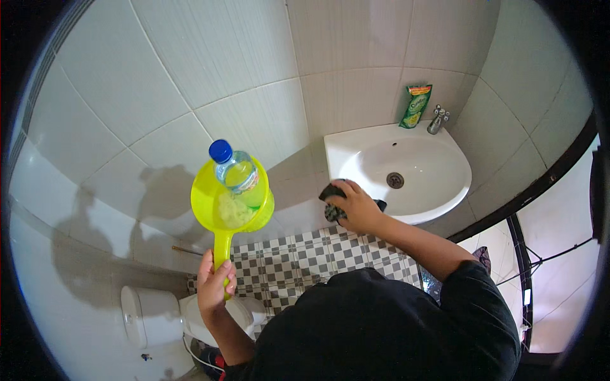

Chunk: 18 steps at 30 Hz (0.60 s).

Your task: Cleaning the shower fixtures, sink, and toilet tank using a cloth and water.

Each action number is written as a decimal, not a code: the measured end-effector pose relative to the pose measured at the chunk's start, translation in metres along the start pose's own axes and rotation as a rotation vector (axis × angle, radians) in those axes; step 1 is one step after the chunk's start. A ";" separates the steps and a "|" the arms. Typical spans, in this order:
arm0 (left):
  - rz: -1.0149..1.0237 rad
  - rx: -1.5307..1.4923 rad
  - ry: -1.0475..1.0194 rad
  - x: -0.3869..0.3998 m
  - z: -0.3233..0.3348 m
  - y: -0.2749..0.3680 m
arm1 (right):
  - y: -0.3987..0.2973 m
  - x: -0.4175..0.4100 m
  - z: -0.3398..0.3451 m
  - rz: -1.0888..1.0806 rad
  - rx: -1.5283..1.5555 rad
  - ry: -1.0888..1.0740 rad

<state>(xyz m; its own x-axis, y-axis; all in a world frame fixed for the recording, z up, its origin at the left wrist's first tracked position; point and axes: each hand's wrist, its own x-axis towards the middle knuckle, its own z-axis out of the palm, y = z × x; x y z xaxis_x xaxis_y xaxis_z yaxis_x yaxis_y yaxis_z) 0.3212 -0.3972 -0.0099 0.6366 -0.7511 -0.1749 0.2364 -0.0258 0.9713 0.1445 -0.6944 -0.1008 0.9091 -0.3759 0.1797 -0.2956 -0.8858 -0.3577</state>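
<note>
My left hand grips the handle of a yellow-green plastic water dipper, held up left of the sink. Inside the dipper stands a clear plastic bottle with a blue cap, tilted against the rim. Pale, foamy-looking material lies beside the bottle. My right hand is closed around a dark, crumpled cloth at the left front rim of the white washbasin. Part of the cloth is hidden under my palm, and a dark end shows past my fingers on the basin's edge.
A green dish-soap pouch stands on the basin's back ledge, next to a metal tap. The drain sits in the bowl. Lower left is a white toilet. Checkered tiles cover the floor, and a dark-framed doorway opens at right.
</note>
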 end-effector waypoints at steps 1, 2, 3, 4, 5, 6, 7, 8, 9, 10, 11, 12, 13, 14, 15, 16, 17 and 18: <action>0.009 0.016 -0.018 0.004 0.001 0.003 | 0.006 0.013 0.006 0.022 0.024 0.049; 0.006 0.024 -0.029 0.006 0.007 0.009 | 0.012 0.030 0.012 0.072 0.055 0.142; 0.003 0.040 -0.053 0.016 0.014 0.013 | 0.022 0.044 0.021 0.154 0.048 0.297; 0.002 0.058 -0.067 0.024 0.022 0.018 | 0.028 0.059 0.024 0.258 0.050 0.397; 0.000 0.062 -0.068 0.028 0.026 0.021 | 0.016 0.072 0.017 0.449 0.040 0.333; 0.004 0.057 -0.103 0.035 0.029 0.025 | 0.008 0.077 0.019 0.478 0.016 0.350; 0.008 0.053 -0.141 0.042 0.034 0.029 | 0.004 0.077 0.019 0.509 -0.008 0.370; 0.011 0.058 -0.155 0.049 0.041 0.033 | 0.009 0.069 0.020 0.519 -0.010 0.381; 0.007 0.041 -0.203 0.055 0.046 0.036 | 0.014 0.057 0.025 0.339 0.004 0.366; 0.005 0.021 -0.251 0.062 0.051 0.038 | 0.013 0.044 0.021 0.156 0.012 0.349; 0.007 0.023 -0.260 0.069 0.055 0.038 | 0.009 0.024 0.017 0.125 0.010 0.252; -0.002 0.013 -0.316 0.076 0.058 0.038 | -0.005 0.001 -0.001 0.087 0.011 0.149; -0.009 0.003 -0.375 0.081 0.064 0.040 | -0.011 -0.020 -0.011 0.109 -0.016 0.121; -0.010 0.029 -0.403 0.084 0.070 0.042 | -0.011 -0.039 -0.020 0.130 -0.040 0.088; -0.012 0.029 -0.408 0.089 0.077 0.043 | 0.000 -0.056 -0.036 0.189 -0.030 0.011; -0.023 0.048 -0.448 0.095 0.085 0.042 | 0.016 -0.073 -0.052 0.252 -0.018 -0.066; -0.033 0.068 -0.481 0.101 0.092 0.042 | 0.032 -0.085 -0.065 0.412 -0.069 -0.087; -0.039 0.070 -0.485 0.109 0.098 0.040 | 0.050 -0.094 -0.080 0.607 -0.106 -0.140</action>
<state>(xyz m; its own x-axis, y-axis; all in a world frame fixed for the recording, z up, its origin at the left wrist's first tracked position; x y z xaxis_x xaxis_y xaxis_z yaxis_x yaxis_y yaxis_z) 0.3284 -0.5443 0.0259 0.2090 -0.9690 -0.1321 0.1925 -0.0916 0.9770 0.0209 -0.7253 -0.0625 0.5983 -0.7870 -0.1507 -0.7915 -0.5512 -0.2640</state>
